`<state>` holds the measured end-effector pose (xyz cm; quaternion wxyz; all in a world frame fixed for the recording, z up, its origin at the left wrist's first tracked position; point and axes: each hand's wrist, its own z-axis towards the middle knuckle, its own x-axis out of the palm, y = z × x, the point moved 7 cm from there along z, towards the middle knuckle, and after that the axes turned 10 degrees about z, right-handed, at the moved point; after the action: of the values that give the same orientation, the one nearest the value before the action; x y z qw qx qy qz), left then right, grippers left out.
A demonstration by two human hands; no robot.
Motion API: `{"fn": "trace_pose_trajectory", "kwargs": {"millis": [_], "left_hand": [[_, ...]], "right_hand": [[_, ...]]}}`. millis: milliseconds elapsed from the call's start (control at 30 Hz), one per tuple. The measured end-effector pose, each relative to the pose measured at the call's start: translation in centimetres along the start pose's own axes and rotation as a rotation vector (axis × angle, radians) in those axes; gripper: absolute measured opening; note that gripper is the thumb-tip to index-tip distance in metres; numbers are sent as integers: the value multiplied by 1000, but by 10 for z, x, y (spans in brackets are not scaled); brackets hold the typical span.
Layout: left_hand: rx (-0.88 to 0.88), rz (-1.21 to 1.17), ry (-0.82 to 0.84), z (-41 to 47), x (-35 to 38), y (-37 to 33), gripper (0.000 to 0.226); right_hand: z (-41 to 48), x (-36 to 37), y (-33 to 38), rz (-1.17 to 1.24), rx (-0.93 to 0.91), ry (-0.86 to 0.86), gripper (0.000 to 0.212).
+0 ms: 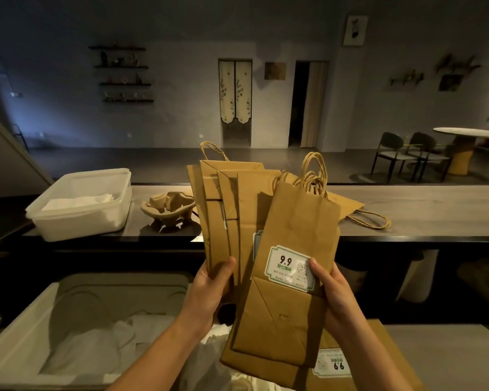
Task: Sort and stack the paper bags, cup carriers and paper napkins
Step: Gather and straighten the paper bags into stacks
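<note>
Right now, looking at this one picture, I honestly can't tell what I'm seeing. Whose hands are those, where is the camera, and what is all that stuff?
There is no machine here. A person wears a camera on the head, so this single picture looks forward and down at their own two hands. The left hand grips a fan of flat brown paper bags. The right hand holds a labelled bag, with its thumb on the sticker. Beyond the hands runs a dark counter. On it stand a white plastic tub with paper napkins inside and a moulded cup carrier. A loose bag lies flat there too.
</note>
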<state>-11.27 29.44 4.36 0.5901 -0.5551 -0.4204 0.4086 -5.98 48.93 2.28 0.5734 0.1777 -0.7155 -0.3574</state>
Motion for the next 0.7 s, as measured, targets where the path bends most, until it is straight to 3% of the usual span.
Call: {"fn": "trace_pose_trajectory", "kwargs": {"millis": [100,133,333,467,600,700], "left_hand": [[-4,41,55,-2,2,-2,69],[-11,49,89,-3,3,-2,71],[-20,140,114,1,4,-1,23],[-46,155,98,2,5,-1,22],[-70,88,108,0,3,-4,40],[-57,92,99,-1,0,-9,28]], "right_hand": [[0,-2,0,7,-18,-26,54],[0,-2,0,19,-14,-26,53],[-4,-1,3,21,68,-4,43],[-8,3,1,-61,112,42,34],[-7,5,3,-68,87,46,32],[-5,7,5,-53,71,64,36]]}}
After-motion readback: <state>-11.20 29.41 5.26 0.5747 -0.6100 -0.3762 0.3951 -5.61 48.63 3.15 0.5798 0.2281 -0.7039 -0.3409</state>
